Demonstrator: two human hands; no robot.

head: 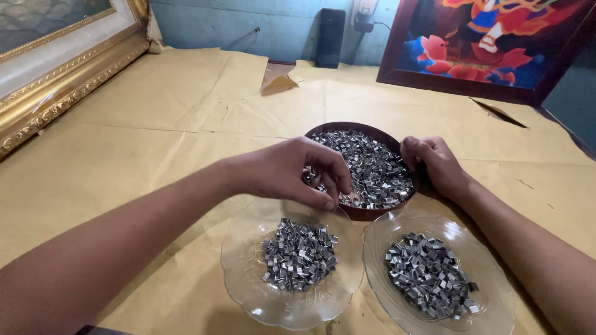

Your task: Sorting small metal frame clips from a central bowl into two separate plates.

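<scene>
The table, covered in tan paper, carries a dark round bowl heaped with small silvery metal clips, and nearer the person two clear glass plates: a left plate and a right plate, each with its own smaller pile. The left hand reaches over the bowl's near rim, fingertips pinched together on what looks like a clip or two; the right hand curls on the bowl's far right edge, steadying it.

To do this well, I judge a light pinch, few pieces at a time, and a firmly braced bowl matter most.

What sits between the pinched fingertips is too small to confirm, and the clips' exact shape stays unclear. The right plate is cut off below.
</scene>
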